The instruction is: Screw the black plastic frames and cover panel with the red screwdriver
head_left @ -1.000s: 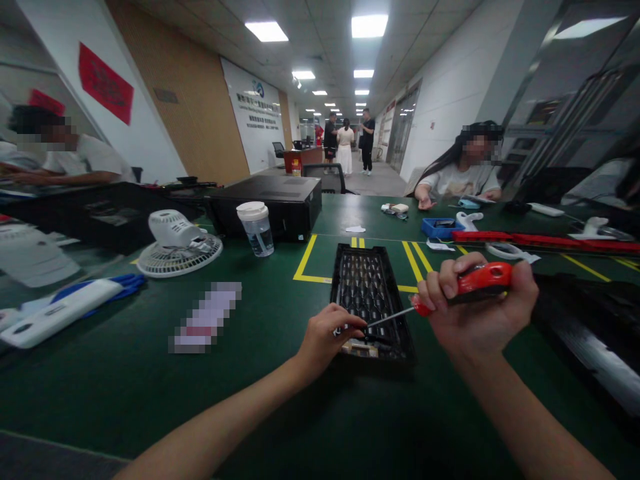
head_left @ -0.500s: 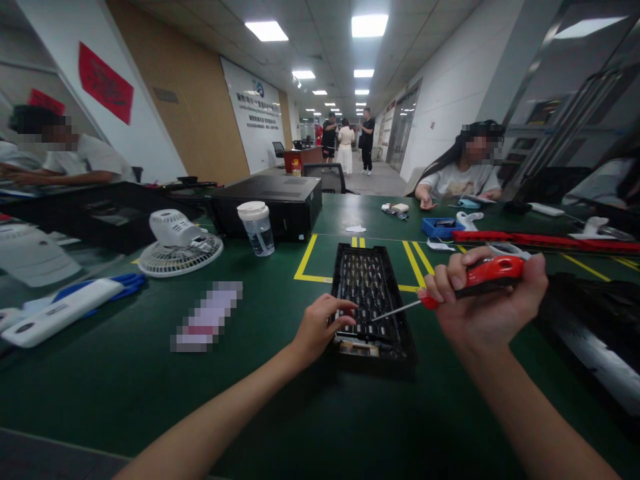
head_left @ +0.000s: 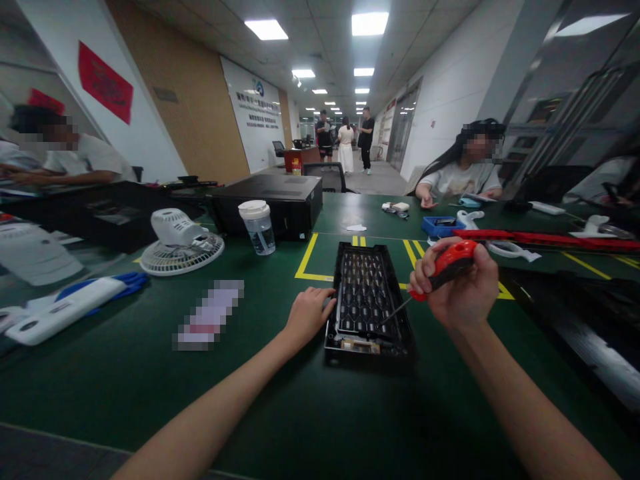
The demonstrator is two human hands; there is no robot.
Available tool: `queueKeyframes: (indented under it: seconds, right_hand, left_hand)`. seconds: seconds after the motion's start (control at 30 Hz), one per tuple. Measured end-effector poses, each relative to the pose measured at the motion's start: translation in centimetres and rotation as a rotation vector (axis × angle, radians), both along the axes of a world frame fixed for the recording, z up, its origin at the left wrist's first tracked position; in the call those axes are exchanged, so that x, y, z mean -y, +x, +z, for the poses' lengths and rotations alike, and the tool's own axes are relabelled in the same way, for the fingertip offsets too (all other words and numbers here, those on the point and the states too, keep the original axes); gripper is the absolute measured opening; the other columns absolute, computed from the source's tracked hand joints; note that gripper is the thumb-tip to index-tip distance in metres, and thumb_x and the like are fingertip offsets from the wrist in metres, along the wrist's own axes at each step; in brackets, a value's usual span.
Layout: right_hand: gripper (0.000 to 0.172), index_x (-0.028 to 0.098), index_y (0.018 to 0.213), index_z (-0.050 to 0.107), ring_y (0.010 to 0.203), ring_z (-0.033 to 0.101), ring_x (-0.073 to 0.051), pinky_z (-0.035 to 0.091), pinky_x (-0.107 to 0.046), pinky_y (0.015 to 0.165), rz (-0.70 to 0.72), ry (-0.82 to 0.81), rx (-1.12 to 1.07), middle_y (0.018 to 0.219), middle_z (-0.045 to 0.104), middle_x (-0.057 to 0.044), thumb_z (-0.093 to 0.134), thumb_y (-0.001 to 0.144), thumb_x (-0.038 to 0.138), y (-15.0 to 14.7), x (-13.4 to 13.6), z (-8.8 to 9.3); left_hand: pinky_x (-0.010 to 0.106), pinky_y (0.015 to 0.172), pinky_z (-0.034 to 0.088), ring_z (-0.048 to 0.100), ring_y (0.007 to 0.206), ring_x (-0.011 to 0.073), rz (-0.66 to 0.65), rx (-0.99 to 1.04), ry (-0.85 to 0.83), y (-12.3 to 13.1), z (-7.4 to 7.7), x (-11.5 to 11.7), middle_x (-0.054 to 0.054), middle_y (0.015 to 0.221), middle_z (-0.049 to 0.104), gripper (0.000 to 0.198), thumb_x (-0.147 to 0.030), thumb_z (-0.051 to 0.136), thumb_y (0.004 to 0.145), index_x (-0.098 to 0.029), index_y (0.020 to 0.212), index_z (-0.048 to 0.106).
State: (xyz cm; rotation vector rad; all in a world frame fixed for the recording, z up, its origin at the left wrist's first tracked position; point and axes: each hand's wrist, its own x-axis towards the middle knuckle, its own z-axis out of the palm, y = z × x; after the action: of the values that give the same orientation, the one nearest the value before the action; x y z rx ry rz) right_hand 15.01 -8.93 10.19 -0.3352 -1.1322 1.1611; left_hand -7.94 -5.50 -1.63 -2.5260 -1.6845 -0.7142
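A black perforated panel (head_left: 367, 293), like the back of a keyboard, lies on the green table in front of me. My left hand (head_left: 307, 313) rests against its left edge near the front corner, with fingers curled on the rim. My right hand (head_left: 457, 287) is closed around the red handle of a screwdriver (head_left: 443, 267). The thin metal shaft slants down to the left, and its tip touches the panel near the front right.
To the left stand a small white fan (head_left: 180, 243) and a clear cup with a white lid (head_left: 257, 227). A black computer case (head_left: 273, 203) lies behind them. A blue tray (head_left: 440, 227) and a long red bar (head_left: 545, 239) sit at right. People sit at both sides.
My left hand slid off the panel's front area to its left edge. My right hand moved left and tilted the screwdriver steeper, tip down onto the panel.
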Motion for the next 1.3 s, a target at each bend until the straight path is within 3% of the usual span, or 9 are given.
queueKeyframes:
  seconds: [0.47, 1.3]
  right_hand:
    - [0.028, 0.018, 0.083, 0.051, 0.041, 0.048, -0.011, 0.037, -0.024, 0.039, 0.067, -0.034, 0.141, 0.059, 0.051, 0.001, 0.033, 0.087, 0.038, -2.2, -0.6, -2.3]
    - [0.027, 0.018, 0.084, 0.050, 0.040, 0.047, -0.010, 0.039, -0.024, 0.039, 0.060, -0.064, 0.171, 0.058, 0.051, 0.002, 0.038, 0.085, 0.043, -2.5, -0.5, -2.6]
  left_hand:
    - [0.029, 0.074, 0.042, 0.055, 0.086, 0.0171, 0.054, -0.072, -0.023, -0.1, 0.1, 0.4, 0.005, 0.097, 0.066, 0.036, -0.034, 0.034, 0.090, -0.020, 0.117, 0.053]
    - [0.030, 0.074, 0.042, 0.056, 0.087, 0.0178, 0.032, -0.048, -0.007, -0.2, -0.3, 0.3, 0.007, 0.095, 0.066, 0.036, -0.033, 0.036, 0.089, -0.018, 0.117, 0.053]
